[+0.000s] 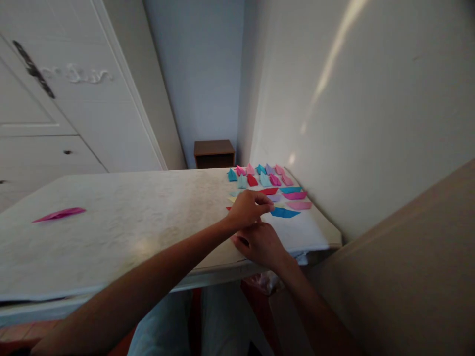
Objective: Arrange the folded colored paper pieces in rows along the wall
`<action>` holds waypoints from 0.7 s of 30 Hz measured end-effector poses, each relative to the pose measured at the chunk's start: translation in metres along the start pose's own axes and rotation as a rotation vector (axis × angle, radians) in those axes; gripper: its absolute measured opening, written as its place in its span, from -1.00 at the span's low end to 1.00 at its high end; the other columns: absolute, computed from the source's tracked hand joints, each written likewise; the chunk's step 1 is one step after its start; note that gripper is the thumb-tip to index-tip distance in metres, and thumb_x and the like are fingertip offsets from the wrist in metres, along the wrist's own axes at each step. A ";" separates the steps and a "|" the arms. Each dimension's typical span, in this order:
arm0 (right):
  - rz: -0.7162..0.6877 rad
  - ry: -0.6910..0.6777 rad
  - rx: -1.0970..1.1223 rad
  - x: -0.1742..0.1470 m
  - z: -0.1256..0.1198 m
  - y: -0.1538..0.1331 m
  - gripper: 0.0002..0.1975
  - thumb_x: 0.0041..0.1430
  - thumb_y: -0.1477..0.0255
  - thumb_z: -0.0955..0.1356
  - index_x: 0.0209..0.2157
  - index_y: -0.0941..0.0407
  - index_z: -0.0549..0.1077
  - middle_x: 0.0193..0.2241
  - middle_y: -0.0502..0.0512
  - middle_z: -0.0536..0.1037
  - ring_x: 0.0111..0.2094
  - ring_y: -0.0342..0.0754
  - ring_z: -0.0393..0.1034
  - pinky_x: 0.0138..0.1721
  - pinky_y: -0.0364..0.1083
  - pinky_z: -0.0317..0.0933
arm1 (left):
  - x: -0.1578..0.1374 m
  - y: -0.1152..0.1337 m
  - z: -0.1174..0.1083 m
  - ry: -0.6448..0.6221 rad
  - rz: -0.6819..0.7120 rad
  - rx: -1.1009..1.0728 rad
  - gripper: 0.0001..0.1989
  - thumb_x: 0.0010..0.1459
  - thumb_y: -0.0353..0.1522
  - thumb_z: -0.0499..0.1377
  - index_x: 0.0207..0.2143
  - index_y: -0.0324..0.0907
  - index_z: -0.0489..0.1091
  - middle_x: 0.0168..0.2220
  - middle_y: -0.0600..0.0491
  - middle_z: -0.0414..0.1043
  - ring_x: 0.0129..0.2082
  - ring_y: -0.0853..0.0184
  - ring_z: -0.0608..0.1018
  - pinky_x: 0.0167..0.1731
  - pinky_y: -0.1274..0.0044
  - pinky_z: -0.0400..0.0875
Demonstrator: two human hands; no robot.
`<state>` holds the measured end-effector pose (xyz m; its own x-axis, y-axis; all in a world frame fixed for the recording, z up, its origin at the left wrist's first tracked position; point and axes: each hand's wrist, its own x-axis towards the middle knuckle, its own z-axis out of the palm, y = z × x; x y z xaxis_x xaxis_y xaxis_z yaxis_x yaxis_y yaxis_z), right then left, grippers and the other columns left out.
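Observation:
My left hand [249, 208] is closed in a pinch, with its fingertips at the left end of a blue folded-paper boat [285, 212] near the table's right side. Just below and in front of it, my right hand [261, 243] rests low over the table with curled fingers; whatever they hold, if anything, is hidden. Behind my hands lie more flat boat-shaped folds, among them a red one [269, 191], a magenta one [295, 196] and a pink one [299, 204]. Others are partly covered by my left hand.
Several small folded-paper pieces [252, 180] in blue, red and pink stand in rows at the far right. A lone magenta paper fold [59, 214] lies on the left of the white table [148, 207]. A wall [363, 123] borders the right side; a brown shelf [214, 147] stands beyond.

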<state>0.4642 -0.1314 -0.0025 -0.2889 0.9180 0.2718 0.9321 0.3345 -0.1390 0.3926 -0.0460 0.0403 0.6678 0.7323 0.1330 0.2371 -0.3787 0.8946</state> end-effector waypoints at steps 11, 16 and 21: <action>0.025 0.069 0.067 -0.003 0.008 0.003 -0.78 0.18 0.37 0.31 -0.32 0.18 0.57 -0.34 0.18 0.61 -0.28 0.11 0.49 -0.27 -0.05 0.25 | 0.037 0.008 0.043 -0.125 -0.022 0.405 -0.82 0.10 -0.33 0.20 -0.39 -0.27 0.53 -0.46 -0.08 0.54 -0.55 0.31 0.57 -0.44 0.50 0.42; -0.024 0.236 0.133 -0.006 0.015 0.005 -0.70 0.17 0.43 0.29 -0.10 0.25 0.49 -0.17 0.26 0.58 -0.19 0.15 0.46 -0.12 0.03 0.30 | 0.025 0.024 0.044 -0.110 0.170 0.904 -0.64 0.19 -0.15 0.13 -0.23 -0.25 0.53 -0.27 -0.24 0.52 -0.19 0.03 0.57 -0.24 0.32 0.42; -0.094 0.362 0.146 -0.006 0.029 0.011 -0.66 0.12 0.43 0.31 -0.08 0.27 0.46 -0.16 0.30 0.57 -0.14 0.20 0.45 -0.10 0.09 0.33 | 0.025 0.027 0.048 -0.211 0.386 1.049 -0.71 0.19 -0.21 0.16 -0.18 -0.22 0.51 -0.22 -0.16 0.51 -0.22 0.06 0.57 -0.33 0.35 0.44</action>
<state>0.4694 -0.1270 -0.0332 -0.2512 0.7566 0.6037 0.8569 0.4639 -0.2248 0.4501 -0.0653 0.0473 0.9063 0.3916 0.1588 0.3969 -0.9178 -0.0023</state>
